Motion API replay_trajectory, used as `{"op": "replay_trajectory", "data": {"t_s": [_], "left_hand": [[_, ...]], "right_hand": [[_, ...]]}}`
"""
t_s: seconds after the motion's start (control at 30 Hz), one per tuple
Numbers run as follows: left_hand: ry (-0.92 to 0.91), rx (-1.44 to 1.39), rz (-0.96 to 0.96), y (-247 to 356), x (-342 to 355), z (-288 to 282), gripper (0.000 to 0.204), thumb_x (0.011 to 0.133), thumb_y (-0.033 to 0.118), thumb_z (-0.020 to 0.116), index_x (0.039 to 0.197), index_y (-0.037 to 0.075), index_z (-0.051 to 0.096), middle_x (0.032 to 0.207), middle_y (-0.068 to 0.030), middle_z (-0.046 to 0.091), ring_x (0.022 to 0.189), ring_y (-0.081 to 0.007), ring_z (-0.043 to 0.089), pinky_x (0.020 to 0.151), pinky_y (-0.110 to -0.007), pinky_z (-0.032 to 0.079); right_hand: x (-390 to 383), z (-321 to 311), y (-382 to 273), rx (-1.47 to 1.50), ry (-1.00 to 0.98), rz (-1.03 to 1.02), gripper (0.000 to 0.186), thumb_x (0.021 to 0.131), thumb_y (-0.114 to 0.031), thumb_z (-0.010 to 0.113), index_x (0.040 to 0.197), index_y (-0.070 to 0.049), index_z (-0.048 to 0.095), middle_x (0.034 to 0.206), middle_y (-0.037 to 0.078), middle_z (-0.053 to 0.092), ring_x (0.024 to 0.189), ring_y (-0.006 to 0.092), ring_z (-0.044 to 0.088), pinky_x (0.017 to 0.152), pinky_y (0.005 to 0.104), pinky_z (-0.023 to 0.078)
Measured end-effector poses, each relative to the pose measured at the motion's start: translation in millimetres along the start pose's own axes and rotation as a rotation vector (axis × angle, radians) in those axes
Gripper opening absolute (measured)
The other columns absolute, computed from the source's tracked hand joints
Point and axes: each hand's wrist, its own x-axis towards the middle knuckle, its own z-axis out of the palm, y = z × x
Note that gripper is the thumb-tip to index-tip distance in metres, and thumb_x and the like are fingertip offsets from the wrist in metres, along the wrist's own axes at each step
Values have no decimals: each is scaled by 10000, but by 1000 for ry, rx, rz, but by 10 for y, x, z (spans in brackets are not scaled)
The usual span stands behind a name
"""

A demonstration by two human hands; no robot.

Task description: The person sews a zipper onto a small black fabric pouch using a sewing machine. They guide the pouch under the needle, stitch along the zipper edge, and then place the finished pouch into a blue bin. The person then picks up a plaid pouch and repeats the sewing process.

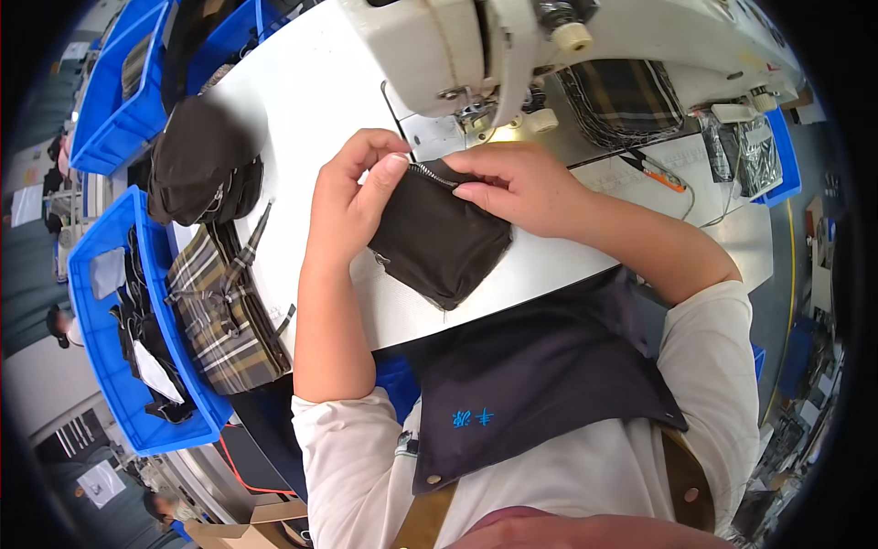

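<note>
A dark brown fabric pouch [439, 240] lies on the white table in front of the sewing machine [457, 55]. Along its far edge runs a metal zipper [432, 174]. My left hand [358, 188] pinches the zipper's left end between thumb and forefinger. At the right end, my right hand [517, 188] grips the pouch's top edge, thumb below and fingers above. Both hands are close to the needle area, just short of the presser foot [471, 119]. A small zipper pull shows on the pouch's left side.
Dark brown pouches [203, 165] are piled at the left, beside folded plaid fabric [229, 316]. Blue bins [151, 439] line the left edge. Right of the machine lie plaid panels [622, 101], orange-handled snips [660, 176] and clear plastic packets [754, 156].
</note>
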Motion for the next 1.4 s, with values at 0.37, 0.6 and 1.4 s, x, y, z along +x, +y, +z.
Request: {"op": "replay_trajectory", "data": {"t_s": [0.37, 0.6, 1.4], "left_hand": [[-314, -425, 166, 55, -145, -454, 340, 1003, 337, 741, 887, 46, 609, 904, -103, 683, 838, -182, 610, 774, -327, 469], [-403, -687, 163, -141, -158, -576, 476, 997, 465, 737, 855, 27, 619, 790, -98, 661, 707, -188, 596, 649, -325, 447], [-130, 319, -26, -52, 130, 162, 192, 949, 223, 795, 1020, 50, 752, 902, -99, 730, 827, -265, 677, 792, -352, 534]], "right_hand": [[-11, -118, -16, -240, 95, -425, 358, 944, -43, 725, 1300, -78, 723, 1097, 108, 752, 926, 258, 716, 750, 396, 554], [46, -139, 122, -783, -116, -816, 361, 910, -201, 762, 1247, -74, 746, 1325, 58, 716, 1257, 219, 654, 1020, 396, 541], [29, -382, 198, -1073, 257, -465, 147, 936, -227, 701, 813, -149, 724, 680, 19, 613, 593, 223, 655, 486, 356, 487]]}}
